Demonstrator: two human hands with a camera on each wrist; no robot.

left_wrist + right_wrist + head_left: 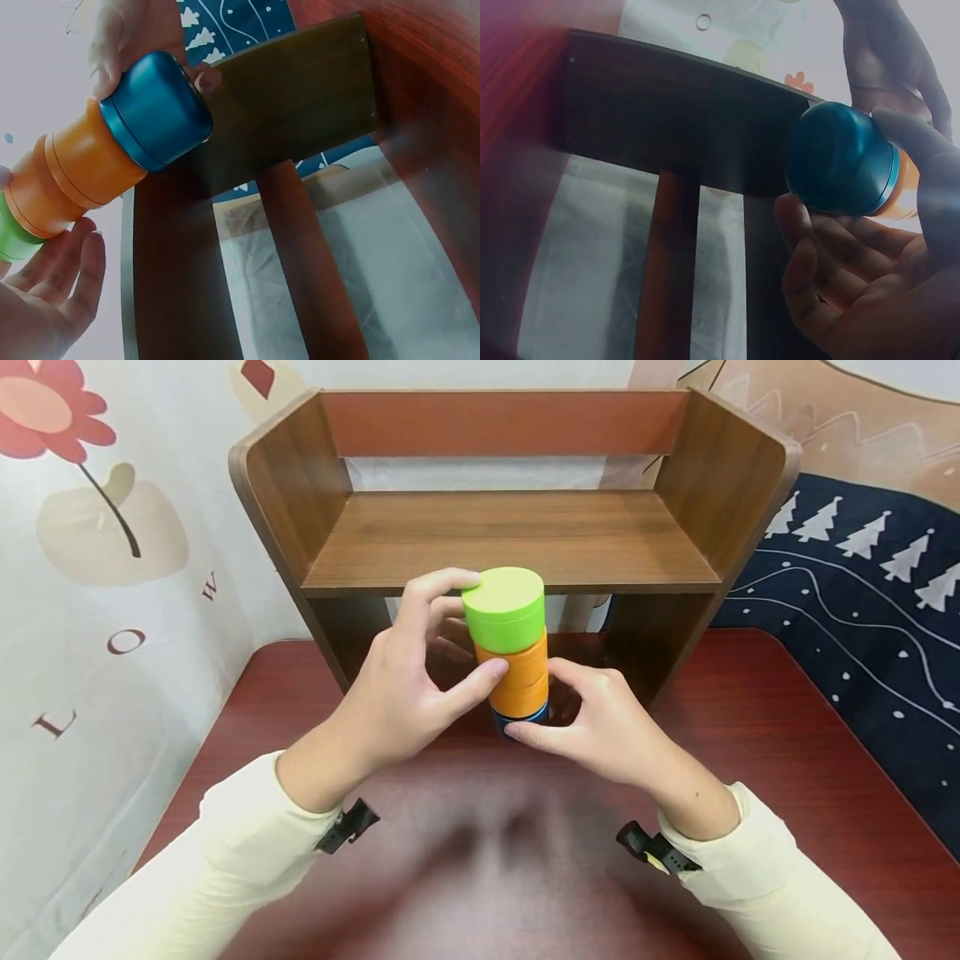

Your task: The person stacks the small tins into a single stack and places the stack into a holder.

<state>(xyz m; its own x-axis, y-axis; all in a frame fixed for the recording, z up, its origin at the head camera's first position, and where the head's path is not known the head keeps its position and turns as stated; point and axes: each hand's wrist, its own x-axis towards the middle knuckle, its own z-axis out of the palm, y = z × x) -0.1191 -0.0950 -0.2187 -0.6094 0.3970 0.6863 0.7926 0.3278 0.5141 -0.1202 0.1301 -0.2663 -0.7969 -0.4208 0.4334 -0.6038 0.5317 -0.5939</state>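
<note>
Between both hands stands an upright stack of round cups: a green cup [507, 614] on top, orange cups [519, 681] in the middle and a dark blue cup [157, 112] at the bottom. My left hand [408, 672] holds the upper part, its thumb on the orange and its index fingertip at the green top's edge. Lower down, my right hand [603, 718] grips the stack around the blue cup, with the thumb across its front. The blue cup's rounded underside shows in the right wrist view, fingers curled beneath and beside it.
A brown wooden shelf unit [510, 539] stands on the dark red table [750, 735], right behind the stack. Its board lies close to the green cup's height. A printed cloth [885, 610] hangs at the right, and a pale one [165, 610] at the left.
</note>
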